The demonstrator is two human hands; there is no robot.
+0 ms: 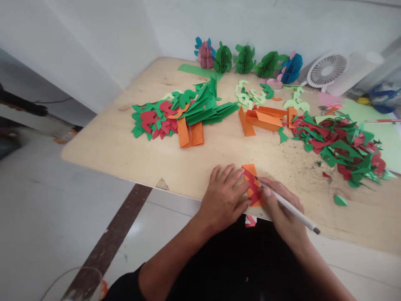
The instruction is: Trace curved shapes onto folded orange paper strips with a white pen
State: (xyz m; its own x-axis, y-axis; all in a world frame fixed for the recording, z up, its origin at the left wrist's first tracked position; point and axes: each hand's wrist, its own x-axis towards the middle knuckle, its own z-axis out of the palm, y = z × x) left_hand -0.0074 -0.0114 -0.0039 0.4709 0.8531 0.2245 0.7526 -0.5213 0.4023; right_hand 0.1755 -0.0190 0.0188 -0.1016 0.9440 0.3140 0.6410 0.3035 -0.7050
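Note:
At the near edge of the wooden table (109, 146) lies a piece of orange paper (249, 168) with a red zigzag-edged paper shape (254, 193) on top. My left hand (224, 196) rests flat with fingers spread, its fingertips pressing on the left side of these papers. In my right hand (286, 209) is a white pen (296, 212), gripped low near its tip. The tip meets the red shape's upper right edge, and its dark end points toward me.
Red and green cutouts (156, 119), green strips (205, 104) and folded orange papers (191, 133) lie to the left. More orange pieces (263, 117) are ahead; a scrap heap (344, 146) spreads right. Paper figures (246, 58) and a white fan (328, 70) stand at the back.

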